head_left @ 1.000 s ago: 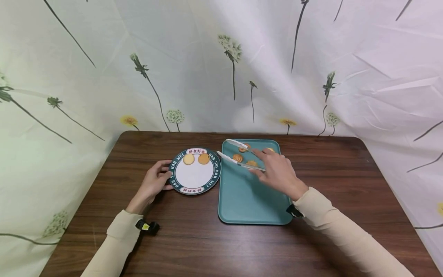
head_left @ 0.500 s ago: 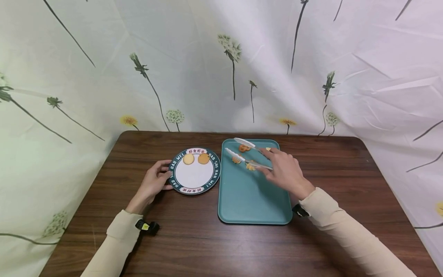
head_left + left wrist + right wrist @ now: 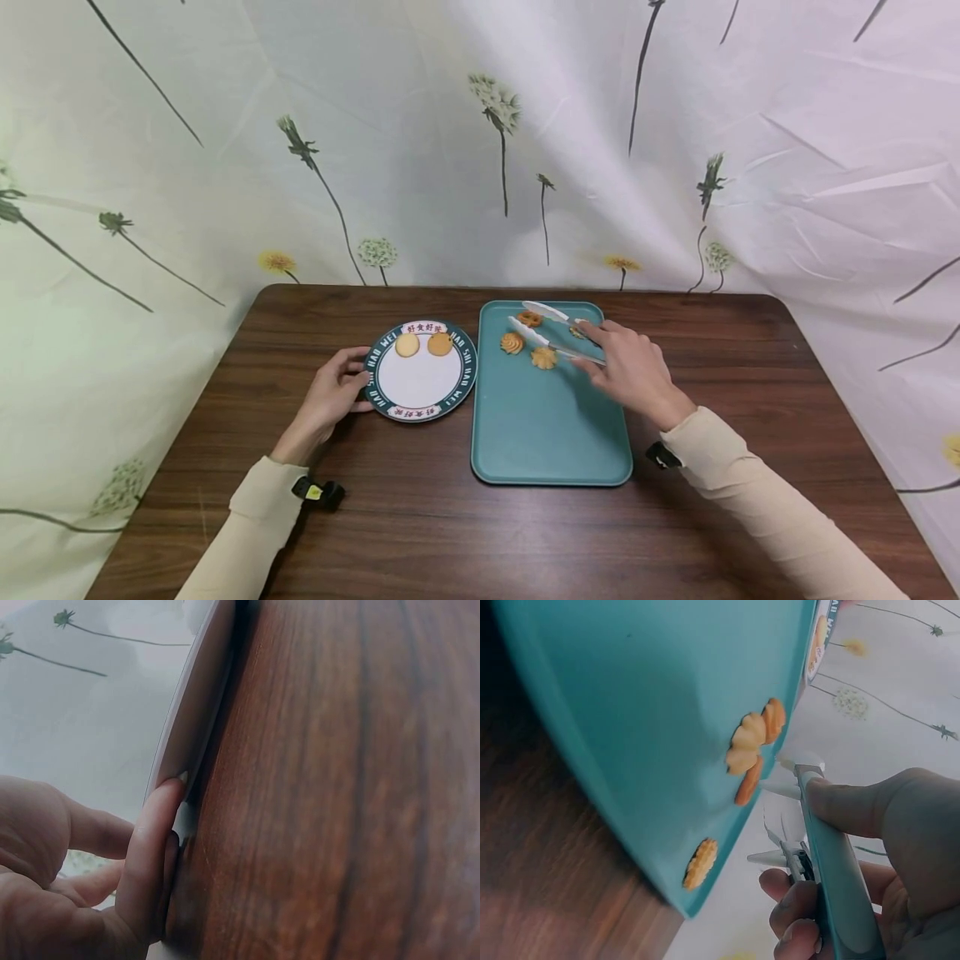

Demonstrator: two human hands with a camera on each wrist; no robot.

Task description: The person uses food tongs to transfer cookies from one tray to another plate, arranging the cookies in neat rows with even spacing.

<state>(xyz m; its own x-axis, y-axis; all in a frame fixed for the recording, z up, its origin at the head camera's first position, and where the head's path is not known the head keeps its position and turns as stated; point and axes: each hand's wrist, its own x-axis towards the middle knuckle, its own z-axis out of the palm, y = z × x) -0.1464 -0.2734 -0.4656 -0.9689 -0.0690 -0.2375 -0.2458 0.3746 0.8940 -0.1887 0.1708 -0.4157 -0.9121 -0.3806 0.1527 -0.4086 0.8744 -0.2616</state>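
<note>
My left hand (image 3: 332, 392) grips the left rim of a round plate (image 3: 420, 396) with a white middle and a dark green lettered border. On that plate lie a pale round cookie (image 3: 407, 345) and a browner cookie (image 3: 439, 344). My right hand (image 3: 633, 367) holds silver tongs (image 3: 531, 334) with white tips, their arms spread above a teal tray (image 3: 551, 442). On the tray near the tips are a swirled cookie (image 3: 512, 342), a flower-shaped cookie (image 3: 543, 358) and a pretzel-shaped cookie (image 3: 529, 319). A ridged cookie (image 3: 700, 864) sits near the tray corner in the right wrist view, partly hidden in the head view.
Plate and tray stand side by side on a dark wooden table (image 3: 420, 517). Behind the table's far edge hangs a pale cloth (image 3: 442, 192) printed with dandelions.
My right hand has drawn the tongs to the right over the tray, away from the plate, uncovering more of the cookies. The left hand keeps its place on the plate.
</note>
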